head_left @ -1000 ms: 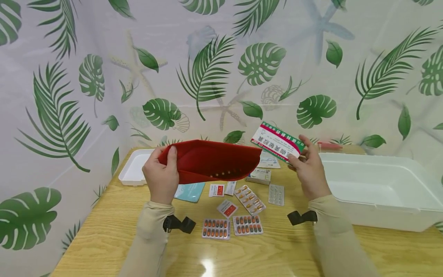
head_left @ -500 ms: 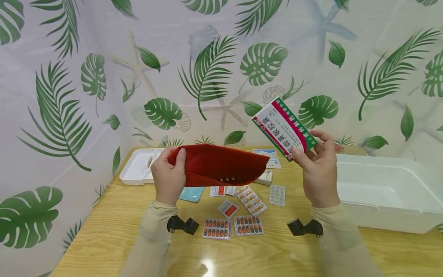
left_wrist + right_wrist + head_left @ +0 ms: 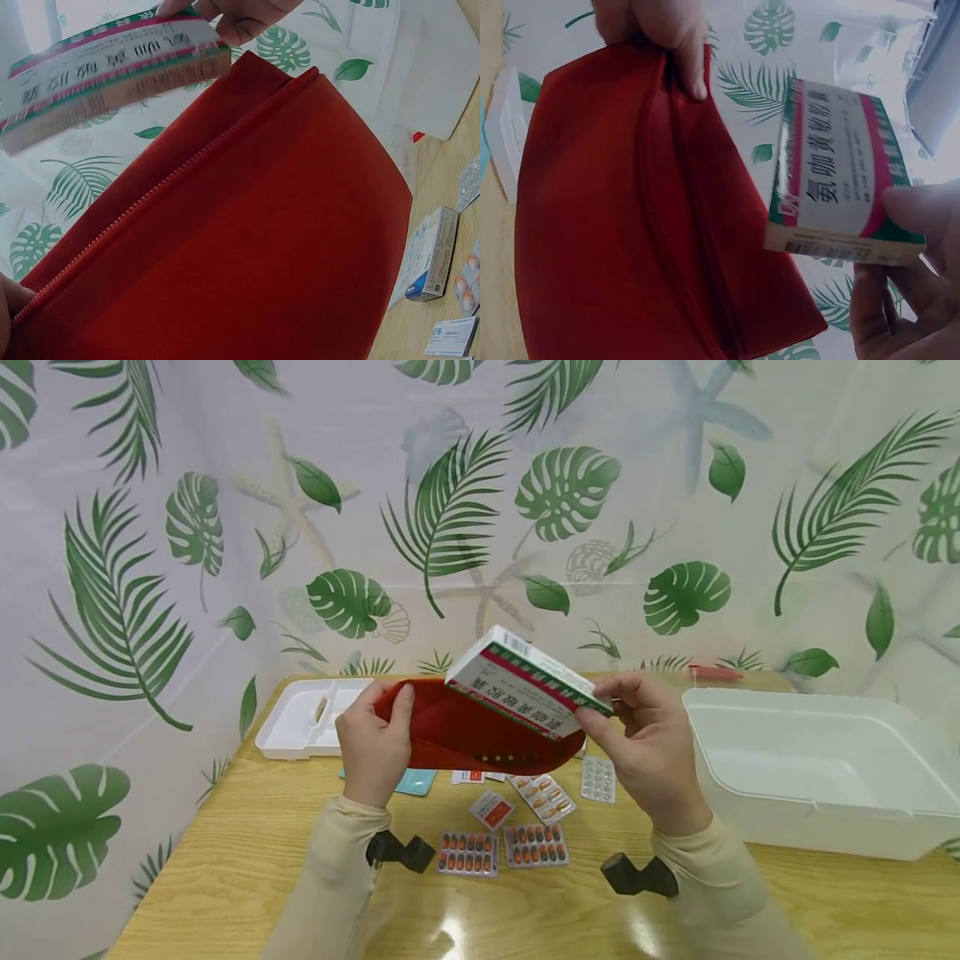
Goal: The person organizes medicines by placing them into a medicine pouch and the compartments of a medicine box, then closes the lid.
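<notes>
A red zippered pouch (image 3: 442, 735) is held up above the table, its zip unzipped and its mouth gaping. My left hand (image 3: 378, 739) grips the pouch by its left end, thumb on the near side. In my right hand (image 3: 648, 743) a medicine box (image 3: 525, 681), white with green and magenta bands, is pinched at one end between thumb and fingers. The box is tilted and overlaps the pouch's mouth in the head view. From the left wrist view, the box (image 3: 112, 75) shows above the zip edge; in the right wrist view, the box (image 3: 840, 165) is beside the opening.
Capsule blister packs (image 3: 468, 853) and small red-and-white packets (image 3: 492, 810) lie on the wooden table (image 3: 225, 860). A clear tablet blister (image 3: 597, 779) is farther right. At right stands a white bin (image 3: 810, 827); at left back, a white lid (image 3: 285, 727). Another medicine box (image 3: 433, 255) lies beyond the pouch.
My right hand has turned the medicine box, raised it, then brought it left and down over the pouch's mouth. My left hand and the pouch have shifted slightly right.
</notes>
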Demonstrator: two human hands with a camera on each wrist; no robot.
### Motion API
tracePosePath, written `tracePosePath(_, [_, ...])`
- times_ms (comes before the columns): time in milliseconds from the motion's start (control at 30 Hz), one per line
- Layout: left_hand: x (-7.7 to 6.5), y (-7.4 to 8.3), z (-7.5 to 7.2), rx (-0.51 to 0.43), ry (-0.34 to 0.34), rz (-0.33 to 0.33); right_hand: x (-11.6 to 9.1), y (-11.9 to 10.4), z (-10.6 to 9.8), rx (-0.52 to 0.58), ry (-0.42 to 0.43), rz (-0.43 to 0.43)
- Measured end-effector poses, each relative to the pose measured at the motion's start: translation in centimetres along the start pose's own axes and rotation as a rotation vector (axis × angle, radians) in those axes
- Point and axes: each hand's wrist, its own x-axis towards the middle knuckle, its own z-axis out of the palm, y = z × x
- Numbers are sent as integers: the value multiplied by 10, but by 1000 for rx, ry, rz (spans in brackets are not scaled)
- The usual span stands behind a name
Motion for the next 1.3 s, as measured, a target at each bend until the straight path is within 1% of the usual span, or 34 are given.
tracePosePath(100, [-1,0,0,-9,4,1,-2,4,3,-151,-96,-50])
tracePosePath(233, [-1,1,0,-29,5,1,-2,10,3,-333,-174,-89])
tracePosePath(333, [-1,1,0,-41,2,7,-2,11,3,-442,-205,-156])
tracePosePath(400, [-2,2,0,-39,1,8,-2,13,2,-511,-217,-223])
tracePosePath(467, [-3,1,0,-33,3,15,-2,14,2,-573,-224,-273])
tracePosePath(600, [-4,1,0,-23,17,28,-4,16,3,-634,-223,-336])
tracePosePath(733, [-3,1,1,-39,17,38,-3,19,5,-684,-233,-353])
tracePosePath(867, [-3,2,3,-64,-3,58,-3,22,6,-811,-267,-351])
tracePosePath(1000, [-5,4,5,-86,-17,88,-4,26,9,-931,-290,-381])
tracePosePath(1133, [-6,8,6,-103,-20,111,-6,30,12,-987,-317,-400])
tracePosePath(1300, [-6,8,6,-119,-26,125,-8,32,14,-1028,-336,-366])
